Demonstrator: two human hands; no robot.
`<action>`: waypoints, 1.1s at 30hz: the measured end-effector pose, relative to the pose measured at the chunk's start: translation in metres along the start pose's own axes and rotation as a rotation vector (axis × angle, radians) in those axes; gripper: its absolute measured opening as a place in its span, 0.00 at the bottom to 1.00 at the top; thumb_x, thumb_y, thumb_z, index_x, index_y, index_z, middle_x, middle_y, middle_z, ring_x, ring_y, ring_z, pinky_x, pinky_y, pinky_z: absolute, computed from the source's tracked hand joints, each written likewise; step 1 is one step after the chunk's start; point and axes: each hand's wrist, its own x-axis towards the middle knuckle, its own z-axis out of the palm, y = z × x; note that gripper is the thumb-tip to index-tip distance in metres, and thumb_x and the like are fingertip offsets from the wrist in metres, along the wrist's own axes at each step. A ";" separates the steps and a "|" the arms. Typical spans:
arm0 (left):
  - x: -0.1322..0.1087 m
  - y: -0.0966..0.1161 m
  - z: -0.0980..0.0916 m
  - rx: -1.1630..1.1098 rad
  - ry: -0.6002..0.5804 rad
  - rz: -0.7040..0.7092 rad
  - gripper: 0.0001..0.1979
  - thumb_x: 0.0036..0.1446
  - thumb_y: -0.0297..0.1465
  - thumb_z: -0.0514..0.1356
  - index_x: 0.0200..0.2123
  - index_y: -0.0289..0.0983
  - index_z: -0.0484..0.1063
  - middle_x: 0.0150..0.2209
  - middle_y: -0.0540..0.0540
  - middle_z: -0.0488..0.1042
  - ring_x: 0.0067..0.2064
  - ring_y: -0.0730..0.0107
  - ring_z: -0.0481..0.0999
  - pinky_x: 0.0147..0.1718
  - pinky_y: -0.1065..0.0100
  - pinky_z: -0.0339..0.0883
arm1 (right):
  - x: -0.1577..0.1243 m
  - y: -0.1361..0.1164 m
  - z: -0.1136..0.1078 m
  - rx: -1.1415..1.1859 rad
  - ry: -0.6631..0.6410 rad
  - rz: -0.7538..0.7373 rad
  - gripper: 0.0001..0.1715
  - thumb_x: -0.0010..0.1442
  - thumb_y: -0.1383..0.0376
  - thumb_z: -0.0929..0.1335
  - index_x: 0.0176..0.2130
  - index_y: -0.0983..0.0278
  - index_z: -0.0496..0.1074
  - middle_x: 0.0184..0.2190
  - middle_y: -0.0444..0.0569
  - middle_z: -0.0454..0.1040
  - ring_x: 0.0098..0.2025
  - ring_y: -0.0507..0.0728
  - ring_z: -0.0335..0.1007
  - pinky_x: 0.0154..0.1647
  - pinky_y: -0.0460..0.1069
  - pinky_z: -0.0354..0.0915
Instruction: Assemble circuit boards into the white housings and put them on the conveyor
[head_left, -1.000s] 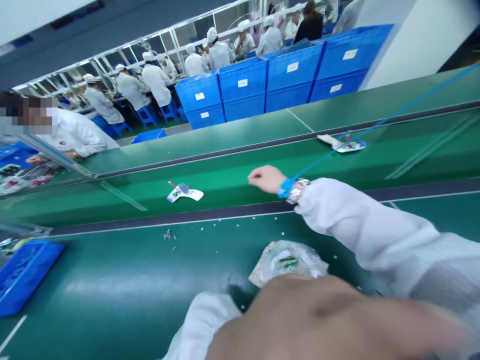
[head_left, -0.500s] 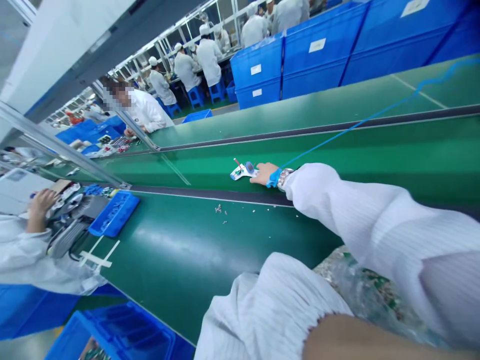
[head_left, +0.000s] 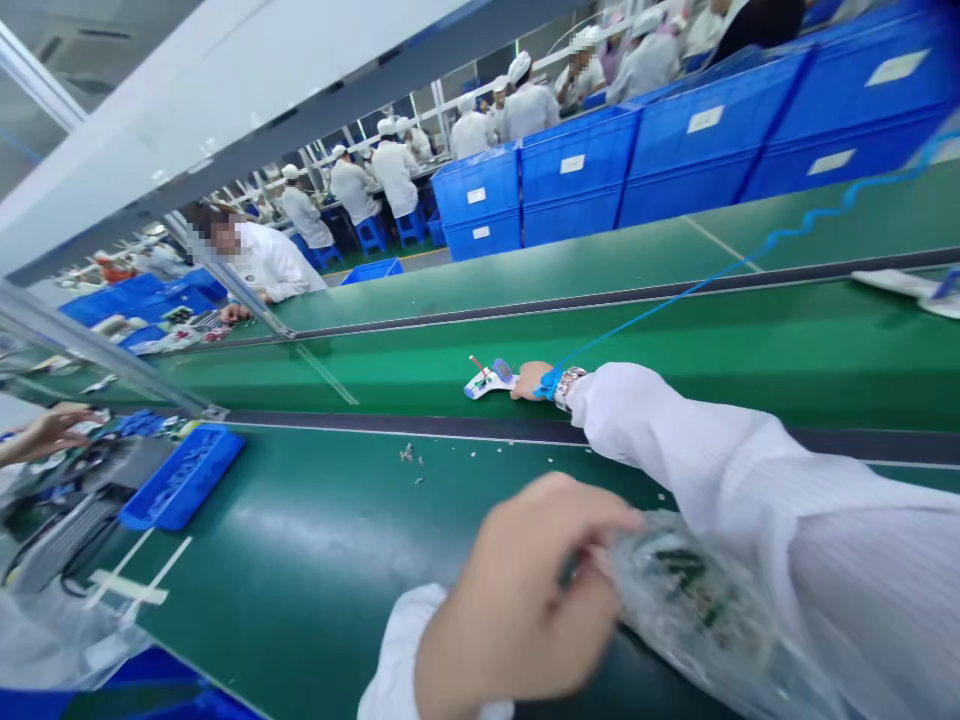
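Note:
My right hand (head_left: 531, 380), with a blue wrist strap on it, reaches out to the green belt. Its fingers are closed on the handle end of a white gun-shaped device shell (head_left: 480, 385) that has a small blue-grey display, a green circuit board and a red wire. My left hand (head_left: 525, 590), blurred, is nearer to me at the bottom. Its thumb and fingers pinch the edge of a clear plastic bag (head_left: 720, 610), inside which green and metallic small parts show. The bag lies partly under my right sleeve.
A similar white shell (head_left: 911, 288) lies farther right on the belt. Tiny loose bits (head_left: 407, 453) are scattered on the green table (head_left: 315, 550). A blue tray (head_left: 184, 475) and a co-worker's hand (head_left: 56, 432) are at left. A blue cord (head_left: 675, 288) runs off my wrist strap.
My left hand has come up into view from the bottom edge, with the bag's edge at its fingers. My right hand stays at the shell. The camera view has shifted.

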 end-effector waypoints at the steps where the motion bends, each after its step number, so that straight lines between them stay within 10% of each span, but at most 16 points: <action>1: 0.001 -0.001 -0.004 -0.063 0.064 -0.098 0.13 0.52 0.18 0.54 0.35 0.43 0.68 0.30 0.53 0.67 0.31 0.71 0.66 0.32 0.71 0.62 | -0.010 0.008 -0.006 0.023 -0.007 -0.002 0.18 0.65 0.60 0.66 0.51 0.67 0.68 0.49 0.53 0.70 0.46 0.58 0.71 0.46 0.55 0.70; 10: -0.005 0.009 0.013 -0.434 -0.062 -0.178 0.07 0.54 0.32 0.62 0.33 0.41 0.66 0.29 0.52 0.66 0.30 0.70 0.64 0.29 0.69 0.58 | -0.149 0.076 -0.021 0.352 0.085 -0.098 0.12 0.56 0.63 0.71 0.26 0.69 0.72 0.20 0.41 0.70 0.24 0.49 0.67 0.26 0.44 0.64; 14: -0.003 0.005 0.040 -0.326 -0.032 -0.222 0.29 0.54 0.52 0.58 0.15 0.40 0.50 0.16 0.55 0.51 0.21 0.73 0.51 0.22 0.66 0.43 | -0.206 0.079 -0.016 0.498 0.263 -0.191 0.13 0.52 0.63 0.69 0.21 0.68 0.72 0.18 0.42 0.69 0.24 0.50 0.65 0.24 0.44 0.59; 18: -0.007 -0.002 0.068 -0.319 -0.040 -0.284 0.27 0.62 0.42 0.55 0.14 0.39 0.53 0.16 0.55 0.50 0.21 0.73 0.51 0.23 0.65 0.41 | -0.247 0.073 -0.014 0.559 0.439 -0.255 0.13 0.55 0.65 0.65 0.24 0.67 0.73 0.23 0.46 0.74 0.29 0.53 0.68 0.29 0.44 0.62; 25: -0.010 0.005 0.089 -0.636 0.020 -0.416 0.10 0.56 0.40 0.62 0.31 0.39 0.74 0.26 0.52 0.73 0.26 0.73 0.70 0.30 0.71 0.60 | -0.288 0.068 -0.009 0.494 0.718 -0.392 0.14 0.54 0.71 0.61 0.35 0.64 0.75 0.33 0.47 0.78 0.35 0.55 0.73 0.35 0.47 0.65; 33: 0.002 0.011 0.085 -1.161 -0.088 -0.632 0.20 0.37 0.46 0.71 0.26 0.35 0.81 0.23 0.44 0.80 0.18 0.72 0.76 0.23 0.70 0.72 | -0.294 0.077 0.000 0.166 0.959 -0.611 0.15 0.56 0.67 0.61 0.42 0.65 0.72 0.32 0.52 0.76 0.32 0.57 0.72 0.31 0.49 0.66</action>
